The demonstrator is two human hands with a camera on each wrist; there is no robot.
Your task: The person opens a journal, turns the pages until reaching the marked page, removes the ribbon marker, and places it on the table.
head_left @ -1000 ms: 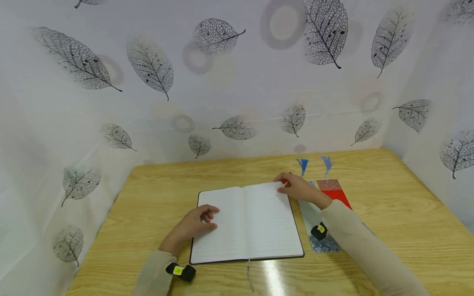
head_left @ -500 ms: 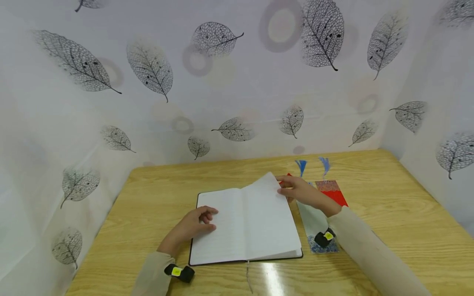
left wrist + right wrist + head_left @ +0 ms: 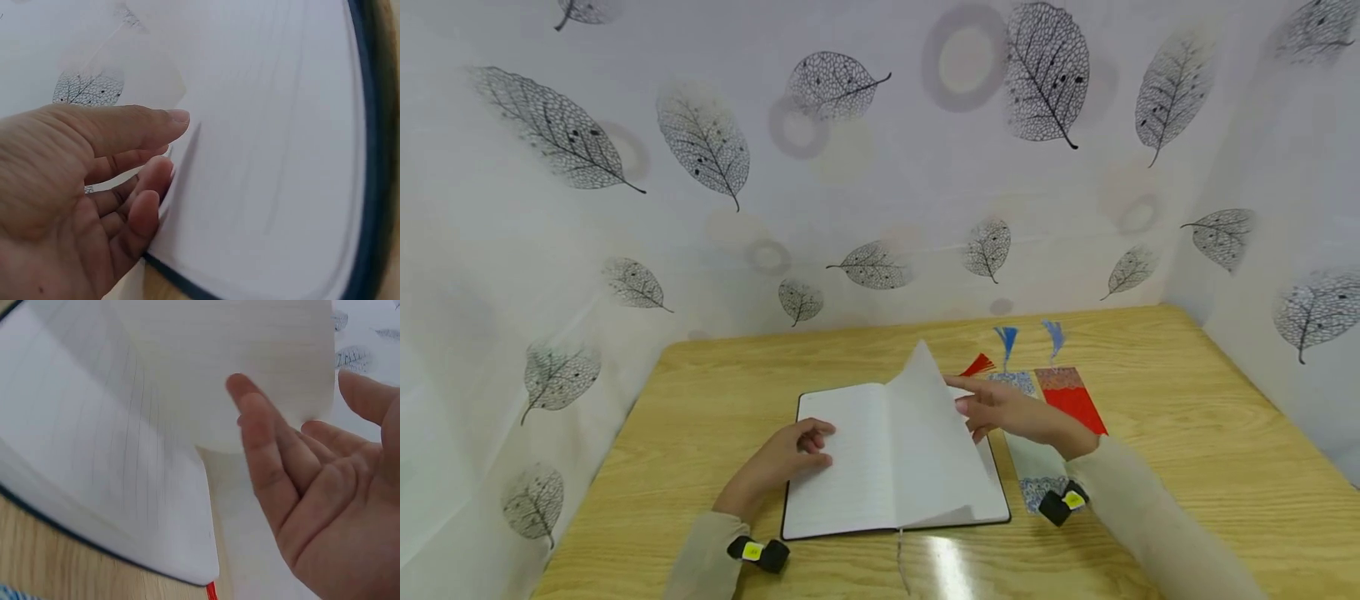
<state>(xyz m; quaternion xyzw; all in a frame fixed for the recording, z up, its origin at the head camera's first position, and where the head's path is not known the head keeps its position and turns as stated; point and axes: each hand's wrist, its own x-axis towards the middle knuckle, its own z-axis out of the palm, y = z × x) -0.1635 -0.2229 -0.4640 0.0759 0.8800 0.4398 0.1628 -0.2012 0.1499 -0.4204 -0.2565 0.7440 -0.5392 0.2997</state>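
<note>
An open lined notebook (image 3: pixel 842 500) with a dark cover lies in front of me in the head view. One right-hand page (image 3: pixel 921 442) stands partly lifted, its top corner pointing up. My right hand (image 3: pixel 1018 414) is at that page's outer edge. In the right wrist view its fingers (image 3: pixel 272 447) are extended behind the raised page, thumb apart. My left hand (image 3: pixel 782 462) rests at the left page's outer edge. Its thumb (image 3: pixel 140 128) and loosely bent fingers hold nothing in the left wrist view.
Right of the notebook lie a blue-patterned bookmark (image 3: pixel 1026 454) with a blue tassel (image 3: pixel 1006 340) and a red bookmark (image 3: pixel 1075 404) with a pale blue tassel (image 3: pixel 1054 337). A red tassel (image 3: pixel 979 364) shows behind the raised page. A ribbon (image 3: pixel 903 567) trails toward me.
The right page has lifted from lying flat and swung leftward. My right hand has gone from the page's top corner to behind its edge. The left hand has hardly moved.
</note>
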